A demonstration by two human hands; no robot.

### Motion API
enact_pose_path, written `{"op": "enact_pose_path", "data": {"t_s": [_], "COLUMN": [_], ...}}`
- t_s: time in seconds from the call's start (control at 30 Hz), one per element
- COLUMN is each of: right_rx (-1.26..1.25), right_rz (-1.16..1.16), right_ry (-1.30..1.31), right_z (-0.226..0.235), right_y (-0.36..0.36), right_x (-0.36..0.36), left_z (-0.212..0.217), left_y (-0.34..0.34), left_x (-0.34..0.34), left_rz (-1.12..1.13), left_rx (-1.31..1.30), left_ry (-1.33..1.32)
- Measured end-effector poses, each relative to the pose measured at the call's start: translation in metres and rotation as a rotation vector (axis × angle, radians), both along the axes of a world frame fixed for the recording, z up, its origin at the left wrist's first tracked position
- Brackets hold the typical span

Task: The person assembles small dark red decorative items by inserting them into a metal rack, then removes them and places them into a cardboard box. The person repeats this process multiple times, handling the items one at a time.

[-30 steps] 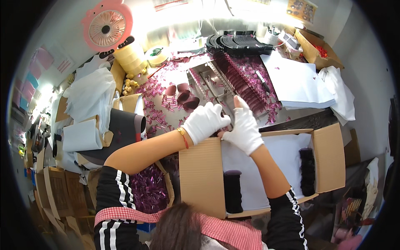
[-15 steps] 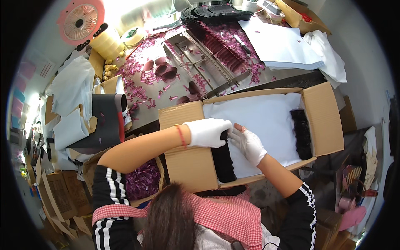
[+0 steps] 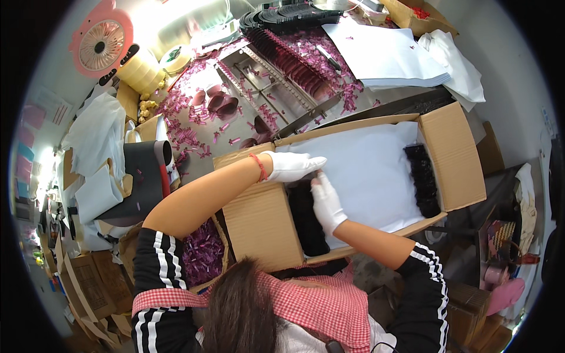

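Note:
An uncovered cardboard box [image 3: 253,220] holds a white sheet [image 3: 371,170] across its middle. At the box's left end lies a black fuzzy-looking bundle [image 3: 307,226], and a similar dark bundle [image 3: 422,179] lies at the right end. My left hand [image 3: 291,166], in a white glove, reaches over the far part of the left bundle, fingers stretched out flat toward the right. Close by, my right hand [image 3: 328,203] rests along that bundle's inner side, glove on and fingers extended, at least one fingertip bare. Nothing shows in either hand. The fingertips nearly meet.
Behind the box, a metal frame [image 3: 262,88] sits among scattered small purple pieces [image 3: 191,100] and dark lenses [image 3: 222,105]. White paper sheets [image 3: 391,56] are stacked at the back right. A box of purple pieces [image 3: 203,253] stands left of my body.
Both hands have moved left relative to the picture. My left hand, curled over the bundle's top before, is now stretched flat; my right hand has come over the bundle's inner side.

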State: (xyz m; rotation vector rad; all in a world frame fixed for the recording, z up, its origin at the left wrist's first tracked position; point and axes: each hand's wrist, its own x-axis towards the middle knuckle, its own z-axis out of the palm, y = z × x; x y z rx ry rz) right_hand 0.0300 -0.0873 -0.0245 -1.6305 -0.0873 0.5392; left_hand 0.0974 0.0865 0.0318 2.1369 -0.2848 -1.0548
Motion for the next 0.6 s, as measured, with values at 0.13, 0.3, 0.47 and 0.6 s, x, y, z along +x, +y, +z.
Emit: {"op": "enact_pose_path", "data": {"t_s": [0.13,0.3,0.47,0.6], "right_rx": [-0.388,-0.326,-0.423,-0.385], "right_rz": [0.218,0.154,0.344,0.451], "right_ry": [-0.12,-1.078,-1.413,-1.192], "right_z": [0.025,0.041,0.067,0.06], "right_y": [0.011,-0.009,0.008,0.062], "right_x": [-0.002,0.041,0.129,0.169], "left_z": [0.039,0.08,0.073,0.076], "left_y": [0.002,0.023,0.017,-0.001], "left_x": [-0.018,-0.029,0.022,0.089], "left_rz": [0.013,0.274,0.733,1.606], "left_rx": [0.122,-0.211,-0.751,-1.103], "left_ry": [-0.173,-0.448,-0.317,0.314]}}
